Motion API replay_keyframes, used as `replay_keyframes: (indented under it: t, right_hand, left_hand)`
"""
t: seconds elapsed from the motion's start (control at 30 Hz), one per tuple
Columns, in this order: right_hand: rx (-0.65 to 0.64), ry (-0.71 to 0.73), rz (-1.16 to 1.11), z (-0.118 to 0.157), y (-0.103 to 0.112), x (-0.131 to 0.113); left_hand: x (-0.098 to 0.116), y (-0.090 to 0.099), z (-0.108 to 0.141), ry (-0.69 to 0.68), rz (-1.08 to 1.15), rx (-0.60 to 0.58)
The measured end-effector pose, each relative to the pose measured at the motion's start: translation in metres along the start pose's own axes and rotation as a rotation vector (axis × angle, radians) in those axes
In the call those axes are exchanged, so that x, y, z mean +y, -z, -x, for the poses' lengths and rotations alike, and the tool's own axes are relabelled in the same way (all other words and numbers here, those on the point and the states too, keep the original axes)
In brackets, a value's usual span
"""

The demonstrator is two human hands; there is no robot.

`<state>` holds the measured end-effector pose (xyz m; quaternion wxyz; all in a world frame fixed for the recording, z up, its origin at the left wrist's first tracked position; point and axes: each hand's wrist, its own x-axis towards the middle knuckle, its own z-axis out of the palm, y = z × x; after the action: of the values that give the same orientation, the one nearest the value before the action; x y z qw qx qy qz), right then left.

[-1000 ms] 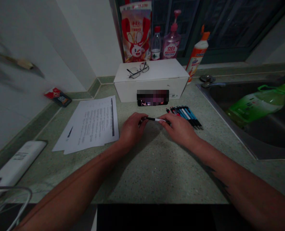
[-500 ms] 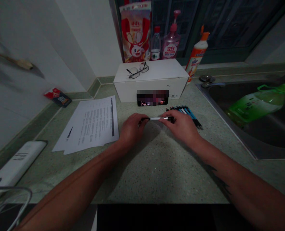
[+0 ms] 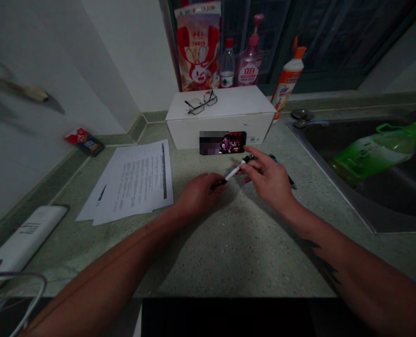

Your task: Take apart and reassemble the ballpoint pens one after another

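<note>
My left hand (image 3: pixel 201 193) is closed on the lower left end of a black and white pen (image 3: pixel 234 172), which slants up to the right. My right hand (image 3: pixel 269 177) pinches the pen's upper end between thumb and fingers, its index finger stretched toward the phone. That phone (image 3: pixel 233 142) leans upright against the white box (image 3: pixel 218 121), its screen lit. Several pens (image 3: pixel 291 181) lie on the counter behind my right hand, which mostly hides them.
Printed sheets (image 3: pixel 141 178) lie at the left, near a white device (image 3: pixel 28 234) with a cable. Glasses (image 3: pixel 201 103) rest on the box. Bottles and a bag stand behind it. At the right, a sink (image 3: pixel 355 206) holds a green bottle (image 3: pixel 376 152).
The pen has tilted from level to slanting, its right end higher. My left hand has moved slightly down and right. My right index finger has lifted and stretched out toward the phone.
</note>
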<state>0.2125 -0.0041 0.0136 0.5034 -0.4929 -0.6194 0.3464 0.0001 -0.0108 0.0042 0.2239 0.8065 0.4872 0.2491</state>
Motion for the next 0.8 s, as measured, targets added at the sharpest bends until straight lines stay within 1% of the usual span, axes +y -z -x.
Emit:
replay_keyframes:
  t: [0.2, 0.37, 0.6, 0.8]
  right_hand:
    - [-0.013, 0.016, -0.009, 0.0026, -0.0008, -0.0082]
    - [-0.017, 0.029, 0.003, 0.0040, -0.0013, -0.0071]
    - [-0.038, 0.024, 0.062, 0.0038, 0.0005, -0.0067]
    - [-0.031, 0.031, 0.084, 0.0040, 0.0002, -0.0056]
  left_hand:
    - [-0.0020, -0.0013, -0.0006, -0.021, -0.031, -0.014]
    - [-0.0036, -0.0012, -0.0001, -0.020, -0.050, -0.028]
    - [-0.0036, -0.0011, 0.0006, -0.038, -0.022, 0.001]
    - [-0.0046, -0.0022, 0.0004, -0.034, -0.063, -0.011]
